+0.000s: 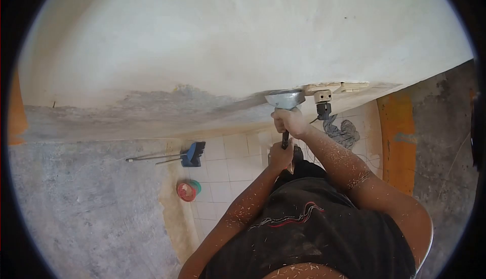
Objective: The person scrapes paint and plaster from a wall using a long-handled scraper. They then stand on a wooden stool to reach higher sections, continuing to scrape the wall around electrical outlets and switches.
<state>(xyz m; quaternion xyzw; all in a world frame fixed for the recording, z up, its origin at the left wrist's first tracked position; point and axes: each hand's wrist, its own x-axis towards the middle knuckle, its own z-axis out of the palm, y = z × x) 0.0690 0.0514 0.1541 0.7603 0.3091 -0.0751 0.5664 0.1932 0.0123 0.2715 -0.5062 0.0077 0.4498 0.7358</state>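
Note:
A grinder-like tool with a rounded silver guard (pixel 286 98) is pressed against or close to the wall (pixel 202 41), at the right end of a rough grey scraped band. Closed round the tool's body just below the guard is my right hand (pixel 292 122). Lower down, my left hand (pixel 281 156) grips the dark rear part of the same tool. Right of the guard, a black plug (pixel 323 110) sits in a pale socket adapter (pixel 322 96) at the wall. Light flecks cover both forearms. The tool's disc is hidden.
A blue dustpan (pixel 192 155) with long handles lies on the left, above a red basket (pixel 186 192) and a green one (pixel 195 186). A grey cloth (pixel 346 132) and thin cables lie on the tiled floor (pixel 220 170). An orange-painted edge (pixel 398 137) stands at right.

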